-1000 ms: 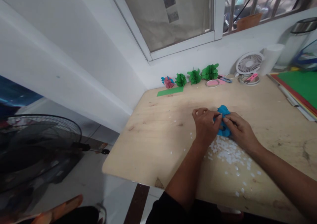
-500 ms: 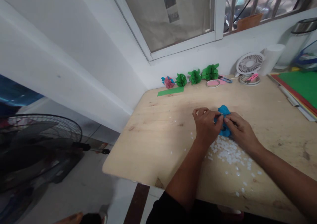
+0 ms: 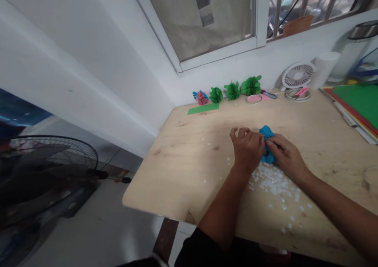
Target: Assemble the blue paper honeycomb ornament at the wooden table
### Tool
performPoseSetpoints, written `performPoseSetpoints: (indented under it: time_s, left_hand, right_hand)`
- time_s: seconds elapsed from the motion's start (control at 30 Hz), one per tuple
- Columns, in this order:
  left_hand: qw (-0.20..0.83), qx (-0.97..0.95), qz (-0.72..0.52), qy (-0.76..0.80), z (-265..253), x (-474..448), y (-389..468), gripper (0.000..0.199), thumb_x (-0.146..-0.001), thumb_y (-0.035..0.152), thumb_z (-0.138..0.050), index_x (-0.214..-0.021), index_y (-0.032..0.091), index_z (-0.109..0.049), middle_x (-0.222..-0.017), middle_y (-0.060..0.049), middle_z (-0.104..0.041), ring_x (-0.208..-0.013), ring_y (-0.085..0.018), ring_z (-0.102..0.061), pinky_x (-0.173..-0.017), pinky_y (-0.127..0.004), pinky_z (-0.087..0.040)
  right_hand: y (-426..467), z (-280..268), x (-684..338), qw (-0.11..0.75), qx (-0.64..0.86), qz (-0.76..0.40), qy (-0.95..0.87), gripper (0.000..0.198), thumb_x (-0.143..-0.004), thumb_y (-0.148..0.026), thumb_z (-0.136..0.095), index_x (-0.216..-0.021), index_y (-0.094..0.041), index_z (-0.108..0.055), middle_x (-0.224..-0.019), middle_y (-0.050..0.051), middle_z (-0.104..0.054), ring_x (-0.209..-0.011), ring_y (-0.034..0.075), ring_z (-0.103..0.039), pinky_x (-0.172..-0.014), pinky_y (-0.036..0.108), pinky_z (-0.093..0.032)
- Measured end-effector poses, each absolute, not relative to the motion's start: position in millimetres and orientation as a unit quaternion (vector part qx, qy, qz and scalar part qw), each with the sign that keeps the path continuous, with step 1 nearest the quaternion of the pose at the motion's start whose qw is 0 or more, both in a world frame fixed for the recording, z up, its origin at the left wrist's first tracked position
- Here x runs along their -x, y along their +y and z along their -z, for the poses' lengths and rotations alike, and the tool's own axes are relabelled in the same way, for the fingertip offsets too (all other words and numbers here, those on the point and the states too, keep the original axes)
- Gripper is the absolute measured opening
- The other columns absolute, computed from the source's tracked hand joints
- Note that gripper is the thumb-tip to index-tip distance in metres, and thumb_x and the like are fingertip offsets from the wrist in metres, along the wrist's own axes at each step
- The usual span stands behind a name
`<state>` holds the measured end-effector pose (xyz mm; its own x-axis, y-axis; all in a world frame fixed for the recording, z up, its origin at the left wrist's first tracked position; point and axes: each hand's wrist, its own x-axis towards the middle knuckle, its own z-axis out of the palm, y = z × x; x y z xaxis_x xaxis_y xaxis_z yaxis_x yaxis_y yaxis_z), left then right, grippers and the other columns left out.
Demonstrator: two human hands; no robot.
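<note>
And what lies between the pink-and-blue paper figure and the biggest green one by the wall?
Two smaller green paper figures, standing side by side; the head view shows both.

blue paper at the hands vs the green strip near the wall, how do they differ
The blue paper is pinched by the right hand, left hand against it; the green strip lies untouched. The blue paper looks rumpled and curvy; the green strip is flat and straight-edged. Both look like paper.
</note>
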<state>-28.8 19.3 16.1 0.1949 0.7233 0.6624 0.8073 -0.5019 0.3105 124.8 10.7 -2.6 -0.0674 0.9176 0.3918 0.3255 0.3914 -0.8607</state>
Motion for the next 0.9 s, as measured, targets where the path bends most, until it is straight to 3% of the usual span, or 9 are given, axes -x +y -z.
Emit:
performPoseSetpoints:
  time_s: [0.33,0.53,0.73,0.83,0.9]
  left_hand:
    - [-0.088,0.691,0.49,-0.524,-21.9,33.2,22.3,0.013,-0.083,0.009,-0.073,-0.08,0.022,-0.07,-0.085,-0.001,-0.078,-0.089,-0.021,-0.073,-0.096,-0.04,-0.055]
    - [-0.158,0.75,0.488,-0.418,-34.5,33.9,9.8,0.023,-0.082,0.001,-0.066,-0.079,0.023,-0.069,-0.087,-0.001,-0.079,-0.096,-0.02,-0.072,-0.095,-0.036,-0.056]
    - [-0.116,0.765,0.469,-0.426,-31.5,27.8,7.1,0.02,-0.088,0.011,-0.075,-0.076,0.024,-0.065,-0.08,0.002,-0.077,-0.091,-0.019,-0.072,-0.092,-0.036,-0.055]
    - [-0.095,0.758,0.462,-0.451,-26.8,22.3,7.5,0.016,-0.084,0.017,-0.083,-0.089,0.025,-0.071,-0.084,0.002,-0.079,-0.091,-0.02,-0.073,-0.095,-0.038,-0.055]
    - [-0.095,0.755,0.456,-0.462,-23.7,18.8,7.4,0.024,-0.08,0.023,-0.089,-0.097,0.024,-0.072,-0.085,0.001,-0.08,-0.092,-0.022,-0.074,-0.097,-0.041,-0.054]
  right_hand:
    - [16.1,4.2,-130.0,0.527,0.489,-0.336,-0.609,0.046,-0.092,-0.069,-0.065,-0.081,-0.026,-0.074,-0.093,0.008,-0.076,-0.087,0.026,-0.07,-0.083,0.042,-0.056]
    - [22.1,10.8,-134.0,0.578,0.519,-0.389,-0.496,0.044,-0.086,-0.067,-0.072,-0.086,-0.024,-0.075,-0.083,0.004,-0.074,-0.073,0.021,-0.066,-0.065,0.033,-0.053]
    - [24.8,7.6,-139.1,0.593,0.504,-0.411,-0.474,0.042,-0.091,-0.067,-0.066,-0.083,-0.026,-0.07,-0.076,0.003,-0.071,-0.067,0.022,-0.064,-0.061,0.035,-0.054]
    - [23.9,6.3,-140.0,0.593,0.5,-0.397,-0.491,0.042,-0.092,-0.066,-0.064,-0.083,-0.027,-0.072,-0.082,0.007,-0.075,-0.073,0.026,-0.068,-0.066,0.038,-0.057]
    - [22.6,6.6,-139.5,0.591,0.498,-0.374,-0.512,0.041,-0.093,-0.066,-0.063,-0.085,-0.027,-0.074,-0.085,0.008,-0.076,-0.079,0.028,-0.071,-0.07,0.04,-0.059]
